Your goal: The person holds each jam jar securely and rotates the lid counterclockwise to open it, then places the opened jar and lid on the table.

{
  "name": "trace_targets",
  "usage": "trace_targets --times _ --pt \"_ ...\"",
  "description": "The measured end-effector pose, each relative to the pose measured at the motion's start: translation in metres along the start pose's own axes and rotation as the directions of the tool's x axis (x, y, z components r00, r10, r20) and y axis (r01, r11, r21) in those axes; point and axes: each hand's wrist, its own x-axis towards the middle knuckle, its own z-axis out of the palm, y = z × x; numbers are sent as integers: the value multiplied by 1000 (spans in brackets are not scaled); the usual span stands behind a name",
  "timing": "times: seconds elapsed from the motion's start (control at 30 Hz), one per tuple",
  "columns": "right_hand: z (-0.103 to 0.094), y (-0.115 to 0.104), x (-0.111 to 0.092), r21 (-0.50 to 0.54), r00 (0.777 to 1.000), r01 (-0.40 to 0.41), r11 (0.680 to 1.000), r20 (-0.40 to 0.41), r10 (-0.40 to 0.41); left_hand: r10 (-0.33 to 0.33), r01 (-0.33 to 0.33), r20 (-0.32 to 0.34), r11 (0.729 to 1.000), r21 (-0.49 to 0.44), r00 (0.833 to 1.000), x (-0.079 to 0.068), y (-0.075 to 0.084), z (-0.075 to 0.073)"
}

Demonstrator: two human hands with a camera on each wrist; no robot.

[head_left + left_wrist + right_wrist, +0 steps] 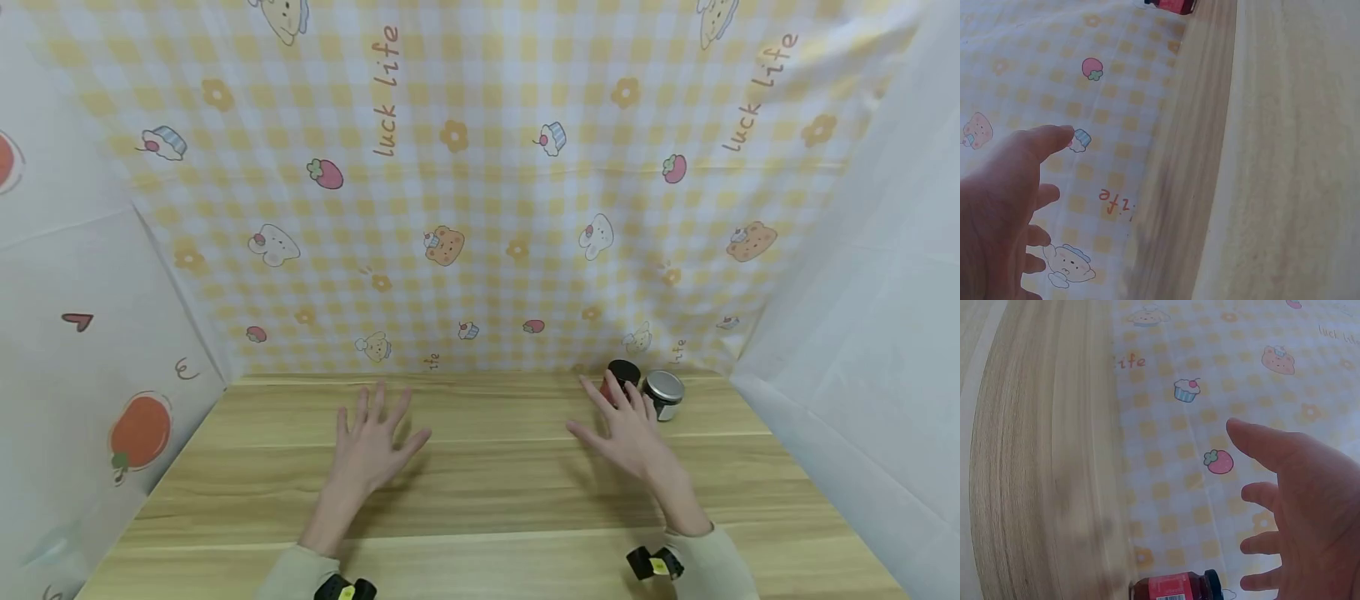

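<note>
Fingers spread, my left hand [370, 450] hovers above the left part of the wooden table and holds nothing. On the right, my right hand [628, 433] is likewise spread, with nothing held. In the head view its fingers partly cover a jar with a black lid [624, 372] and a red label. That red-labelled jar [1170, 586] shows at the bottom of the right wrist view, apart from the fingers. Just right of it stands a second jar with a silver lid [664, 386], upright and partly behind the right fingers.
The wooden table [487, 483] ends at a yellow-checked cloth [487, 208] hanging along its back edge. White cloth hangs at the left side [67, 250] and the right side [862, 275]. Both jars stand near the back right corner.
</note>
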Motion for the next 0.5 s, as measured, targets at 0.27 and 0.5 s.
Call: trace_targets --times 0.27,0.5 --pt "-4 1 0 8 999 17 1000 -36 -17 11 -11 1 1000 -1 1000 1 3 3" --pt "-6 7 2 -6 999 8 1000 -38 -8 25 -25 -6 1000 -12 1000 1 9 3"
